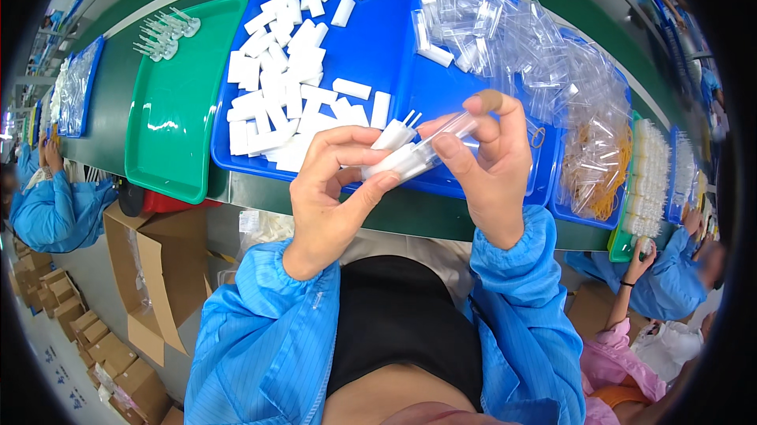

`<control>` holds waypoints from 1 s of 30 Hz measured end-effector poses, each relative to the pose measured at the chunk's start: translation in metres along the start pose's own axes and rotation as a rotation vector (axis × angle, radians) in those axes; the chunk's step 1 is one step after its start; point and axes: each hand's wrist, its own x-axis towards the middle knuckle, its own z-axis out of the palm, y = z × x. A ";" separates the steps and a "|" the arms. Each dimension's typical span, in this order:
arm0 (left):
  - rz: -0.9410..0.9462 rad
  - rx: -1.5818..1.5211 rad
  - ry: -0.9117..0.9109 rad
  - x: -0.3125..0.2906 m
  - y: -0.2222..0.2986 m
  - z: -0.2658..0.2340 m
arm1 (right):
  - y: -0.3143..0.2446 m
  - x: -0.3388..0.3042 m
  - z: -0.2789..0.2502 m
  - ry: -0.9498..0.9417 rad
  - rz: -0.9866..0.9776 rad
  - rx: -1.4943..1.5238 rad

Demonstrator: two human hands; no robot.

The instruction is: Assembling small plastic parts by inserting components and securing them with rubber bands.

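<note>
My left hand (333,184) is closed on white plastic pieces: one piece (393,136) with thin prongs sticking up, and a white block (400,163) below it. A clear plastic tube (452,130) is pinched between the thumb and fingers of my right hand (498,165). The tube's lower end meets the white block and seems to lie around it. Both hands are held over the near edge of a blue tray (382,7), where many white blocks (276,70) lie in a loose heap.
A green tray (169,145) at left holds several pronged parts (165,33). To the right, another blue tray (438,94) bears clear plastic tubes (544,54), beside yellow rubber bands (603,165). An open cardboard box (154,267) stands below left. Co-workers in blue sleeves (59,208) sit on both sides.
</note>
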 end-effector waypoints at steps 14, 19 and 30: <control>0.021 0.009 0.003 0.000 0.003 0.019 | 0.028 -0.019 0.007 0.102 -0.270 0.005; 0.096 0.041 -0.016 0.001 -0.006 0.021 | 0.033 -0.024 0.007 0.143 -0.291 -0.006; 0.130 0.130 -0.019 0.000 -0.002 0.021 | 0.038 -0.027 0.004 0.180 -0.228 0.015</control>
